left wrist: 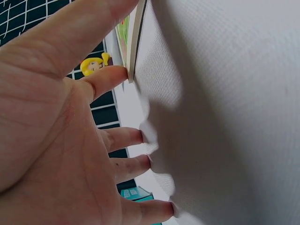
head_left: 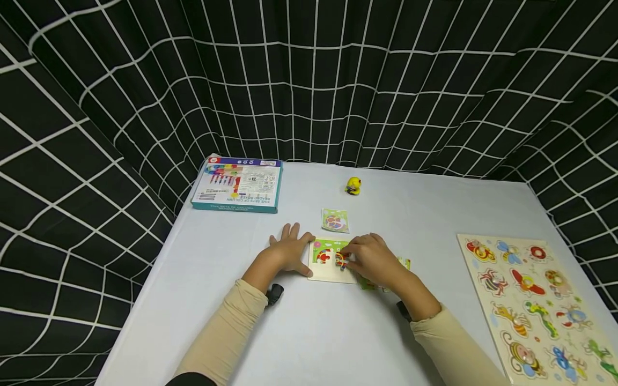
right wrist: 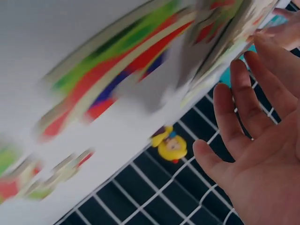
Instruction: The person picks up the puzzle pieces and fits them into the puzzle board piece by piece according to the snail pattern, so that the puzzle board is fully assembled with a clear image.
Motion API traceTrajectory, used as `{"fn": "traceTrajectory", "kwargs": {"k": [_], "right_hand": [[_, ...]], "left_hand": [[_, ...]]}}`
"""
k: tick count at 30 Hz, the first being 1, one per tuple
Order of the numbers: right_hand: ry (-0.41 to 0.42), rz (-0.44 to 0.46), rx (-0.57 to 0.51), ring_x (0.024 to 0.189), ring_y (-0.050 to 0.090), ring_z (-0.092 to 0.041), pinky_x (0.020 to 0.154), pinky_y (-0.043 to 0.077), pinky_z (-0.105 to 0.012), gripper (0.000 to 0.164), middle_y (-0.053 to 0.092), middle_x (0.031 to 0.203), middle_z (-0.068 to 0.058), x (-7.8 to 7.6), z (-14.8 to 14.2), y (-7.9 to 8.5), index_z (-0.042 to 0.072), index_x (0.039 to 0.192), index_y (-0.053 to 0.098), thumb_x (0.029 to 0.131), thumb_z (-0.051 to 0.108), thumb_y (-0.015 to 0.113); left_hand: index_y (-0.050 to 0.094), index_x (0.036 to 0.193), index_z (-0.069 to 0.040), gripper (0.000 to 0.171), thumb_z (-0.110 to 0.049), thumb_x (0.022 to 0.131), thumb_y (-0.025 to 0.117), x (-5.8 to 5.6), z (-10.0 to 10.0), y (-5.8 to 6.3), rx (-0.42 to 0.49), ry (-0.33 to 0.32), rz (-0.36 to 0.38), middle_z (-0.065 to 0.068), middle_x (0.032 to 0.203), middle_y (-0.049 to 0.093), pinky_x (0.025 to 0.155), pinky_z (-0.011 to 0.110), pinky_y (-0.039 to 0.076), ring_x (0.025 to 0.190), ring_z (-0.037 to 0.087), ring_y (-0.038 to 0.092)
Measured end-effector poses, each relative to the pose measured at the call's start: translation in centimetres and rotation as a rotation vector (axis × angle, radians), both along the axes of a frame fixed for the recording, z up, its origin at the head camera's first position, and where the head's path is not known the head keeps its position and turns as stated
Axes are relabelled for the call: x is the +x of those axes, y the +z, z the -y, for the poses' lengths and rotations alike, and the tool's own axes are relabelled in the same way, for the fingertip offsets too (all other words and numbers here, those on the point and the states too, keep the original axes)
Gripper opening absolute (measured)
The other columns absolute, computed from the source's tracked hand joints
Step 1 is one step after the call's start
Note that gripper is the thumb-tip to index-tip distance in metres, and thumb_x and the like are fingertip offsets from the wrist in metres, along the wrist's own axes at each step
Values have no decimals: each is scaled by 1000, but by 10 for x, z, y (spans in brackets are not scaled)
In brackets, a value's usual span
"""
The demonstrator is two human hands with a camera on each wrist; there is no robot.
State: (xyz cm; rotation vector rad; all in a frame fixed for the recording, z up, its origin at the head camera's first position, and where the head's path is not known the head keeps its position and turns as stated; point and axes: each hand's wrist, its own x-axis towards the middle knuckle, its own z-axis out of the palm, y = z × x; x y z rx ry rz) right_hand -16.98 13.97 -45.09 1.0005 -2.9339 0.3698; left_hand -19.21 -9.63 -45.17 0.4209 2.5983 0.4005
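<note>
A small wooden jigsaw board [head_left: 330, 274] lies on the white table, its upper left filled with green and red picture pieces. My left hand [head_left: 289, 254] spreads its fingers at the board's left side; in the left wrist view the index fingertip touches the board edge [left wrist: 132, 56] and the other fingertips rest on the tabletop. Over the board, my right hand [head_left: 377, 262] pinches a red and dark jigsaw piece [head_left: 341, 260] between thumb and fingers. Loose jigsaw pieces [head_left: 368, 284] lie beside the board, partly beneath the right hand; the right wrist view shows some blurred pieces [right wrist: 126, 65].
A picture card [head_left: 335, 221] lies just behind the board, with a small yellow toy figure [head_left: 353, 185] farther back. A flat teal box [head_left: 236, 187] sits at the back left. On the right lies a large wooden insect puzzle board [head_left: 536, 305]. Black gridded cloth [head_left: 314, 80] surrounds the table.
</note>
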Motion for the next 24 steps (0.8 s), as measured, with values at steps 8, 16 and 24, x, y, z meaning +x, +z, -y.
{"fn": "traceTrajectory", "kwargs": {"k": [8,16,24], "right_hand": [[20,19,14,104,62,-24,102,38,-55,24,70,102,-1,-1,20,-1,14,106,75,83,17,77],[8,0,31,105,61,-26,104,37,-55,23,69,104,-1,-3,24,-5,15,106,75,83,19,77],[-16,-42,79,106,60,-27,105,36,-58,21,70,104,-1,-1,29,-9,17,104,76,84,20,77]], "left_hand": [[40,145,-23,90,-44,70,85,-1,1,-2,-3,-2,-2,20,160,11,107,73,18,147,41,4],[39,146,-23,90,-44,70,85,-3,1,-1,-4,-1,6,20,161,9,107,73,17,148,41,2],[39,146,-24,91,-45,70,85,-3,1,-2,-12,-5,7,20,160,10,107,73,18,147,41,4]]}}
